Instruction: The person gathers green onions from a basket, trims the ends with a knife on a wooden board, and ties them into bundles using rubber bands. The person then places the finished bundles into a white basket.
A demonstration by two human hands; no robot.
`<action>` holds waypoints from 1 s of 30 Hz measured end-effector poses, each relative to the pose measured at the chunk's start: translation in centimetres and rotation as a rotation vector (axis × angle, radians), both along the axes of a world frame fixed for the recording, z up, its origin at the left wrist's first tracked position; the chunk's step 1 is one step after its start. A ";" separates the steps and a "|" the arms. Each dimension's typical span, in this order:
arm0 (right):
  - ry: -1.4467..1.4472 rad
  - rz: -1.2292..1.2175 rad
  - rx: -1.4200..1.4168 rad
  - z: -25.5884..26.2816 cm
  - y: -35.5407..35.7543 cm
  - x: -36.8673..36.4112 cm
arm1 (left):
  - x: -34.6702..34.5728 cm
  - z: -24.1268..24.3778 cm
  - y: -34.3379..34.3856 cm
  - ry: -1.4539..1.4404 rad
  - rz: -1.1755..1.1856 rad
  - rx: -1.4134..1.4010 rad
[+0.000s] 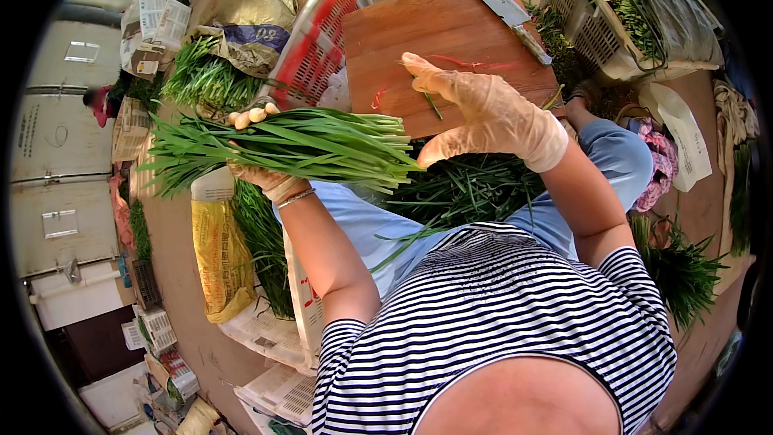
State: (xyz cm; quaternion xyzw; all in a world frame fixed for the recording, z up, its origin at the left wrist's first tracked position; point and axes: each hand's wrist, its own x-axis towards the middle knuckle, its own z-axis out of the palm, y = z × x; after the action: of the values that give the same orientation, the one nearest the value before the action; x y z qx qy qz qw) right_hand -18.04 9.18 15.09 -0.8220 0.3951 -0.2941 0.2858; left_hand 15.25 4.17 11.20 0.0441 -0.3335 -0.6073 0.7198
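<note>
A bundle of garlic chives (314, 145) lies across my gloved left hand (259, 172), whose fingertips curl over the far side. The cut pale ends point to the right, the leaf tips to the left. My gloved right hand (483, 115) is raised by those ends with thumb and fingers spread, holding nothing; its thumb comes close to the stems, and I cannot tell whether it touches. Beyond my hands is a wooden board (398, 42) with a cleaver (507, 15) on its right side. Red ties (465, 63) and a bit of green leaf also lie on the board.
Loose chives (471, 187) lie between my knees. Left of me are a yellow sack (222, 254) and a white crate (302, 296). A red-and-white basket (320, 42) stands left of the board, a crate of greens (604, 24) at the far right. People sit in the background.
</note>
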 end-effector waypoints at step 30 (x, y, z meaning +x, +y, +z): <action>-0.718 0.350 1.649 -6.3 -4.3 3.1 | -12.8 0.6 -0.3 -0.283 -0.534 0.459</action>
State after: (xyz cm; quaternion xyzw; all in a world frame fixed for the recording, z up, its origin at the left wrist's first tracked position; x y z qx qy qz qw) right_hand -14.96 4.84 8.74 -0.2652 0.2373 -0.1092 0.9281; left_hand 2.48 3.88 11.76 0.1991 -0.2848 -0.8203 0.4543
